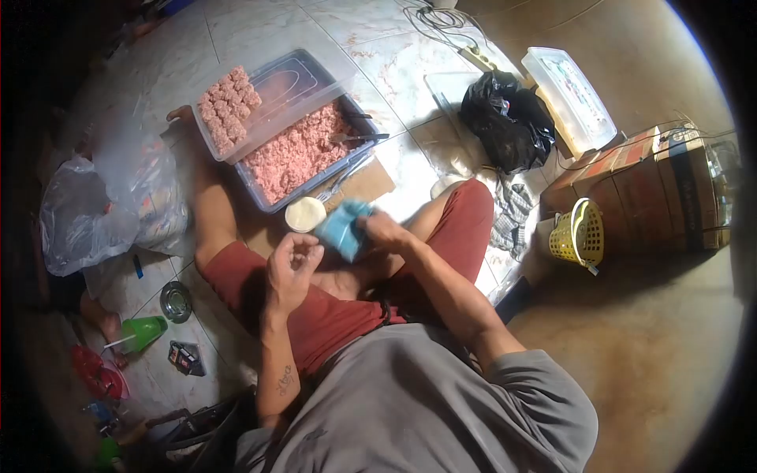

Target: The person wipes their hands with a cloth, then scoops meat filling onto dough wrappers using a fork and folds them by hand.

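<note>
My right hand [385, 232] is closed on a crumpled blue, slightly shiny packet or cloth [342, 230], blurred by motion. My left hand [292, 268] is just left of it, fingers curled toward the thumb; anything between the fingertips is too small to make out. Right above my left hand stands a small round tub [305, 214] with a pale cream top. Beyond is a blue-grey plastic bin [272, 206] filled with pink crumbly mixture [296, 154], a dark-handled utensil [359, 138] lying in it. A translucent tray [296, 98] rests across the bin, rows of pink lumps [229, 110] at its left end.
Left are a clear plastic bag [110, 205], a glass ashtray [175, 302], a green cup [143, 334] and a small packet [185, 359]. Right are a black plastic bag [509, 118], a white container [569, 98], cardboard boxes [631, 193] and a yellow basket [577, 235].
</note>
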Motion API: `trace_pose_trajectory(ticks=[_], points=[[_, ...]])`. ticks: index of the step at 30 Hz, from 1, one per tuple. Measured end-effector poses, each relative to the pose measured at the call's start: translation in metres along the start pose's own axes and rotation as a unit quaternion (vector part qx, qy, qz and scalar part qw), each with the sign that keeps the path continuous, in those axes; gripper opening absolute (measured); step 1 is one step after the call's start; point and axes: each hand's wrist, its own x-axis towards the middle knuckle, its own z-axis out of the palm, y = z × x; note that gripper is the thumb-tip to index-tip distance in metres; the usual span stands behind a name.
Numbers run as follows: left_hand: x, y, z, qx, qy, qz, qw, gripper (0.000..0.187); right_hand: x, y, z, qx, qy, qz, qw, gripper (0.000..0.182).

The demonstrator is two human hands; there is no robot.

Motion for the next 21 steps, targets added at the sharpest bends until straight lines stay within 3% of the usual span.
trace_pose_trajectory(ticks=[1, 3, 5, 7, 10, 11, 12, 14, 16, 18, 20, 21], points=[[-0.002, -0.001, 0.001, 0.0, -0.001, -0.002, 1.0, 0.018, 0.006, -0.008, -0.012, 0.05, 0.027, -0.074, 0.996, 0.043], [-0.011, -0.001, 0.006, -0.178, 0.014, -0.031, 0.983, 0.017, -0.01, -0.056, -0.05, 0.236, 0.044, 0.025, 0.971, 0.043], [-0.006, -0.014, 0.025, -0.23, -0.025, -0.035, 0.972, 0.019, -0.024, -0.103, -0.103, 0.28, -0.046, 0.057, 0.957, 0.05], [0.006, -0.026, 0.052, -0.196, -0.105, -0.052, 0.974, 0.024, -0.007, -0.113, -0.148, 0.273, 0.032, 0.023, 0.961, 0.049], [0.016, 0.001, 0.057, -0.028, -0.255, -0.02, 0.966, 0.034, -0.035, -0.198, -0.197, 0.024, 0.107, -0.025, 0.994, 0.048], [0.016, 0.006, 0.052, -0.027, -0.255, -0.013, 0.966, 0.034, -0.046, -0.221, -0.208, -0.077, 0.13, -0.058, 0.987, 0.049], [0.013, 0.009, 0.045, -0.123, -0.239, -0.014, 0.963, 0.036, -0.06, -0.238, -0.213, -0.128, 0.153, -0.164, 0.966, 0.05], [0.005, 0.015, 0.02, -0.28, -0.208, 0.004, 0.937, 0.042, -0.05, -0.25, -0.26, -0.328, 0.203, -0.235, 0.892, 0.049], [-0.007, 0.021, -0.024, -0.341, -0.172, 0.039, 0.923, 0.049, -0.052, -0.282, -0.275, -0.489, 0.27, -0.221, 0.8, 0.045], [-0.021, 0.024, -0.062, -0.33, -0.079, 0.097, 0.936, 0.062, -0.054, -0.306, -0.278, -0.535, 0.314, -0.177, 0.764, 0.042], [-0.034, 0.015, -0.094, -0.393, 0.027, 0.141, 0.908, 0.067, -0.043, -0.318, -0.281, -0.462, 0.332, -0.191, 0.8, 0.05], [-0.042, 0.01, -0.112, -0.422, 0.027, 0.187, 0.887, 0.062, -0.04, -0.319, -0.28, -0.455, 0.342, -0.179, 0.802, 0.05]])
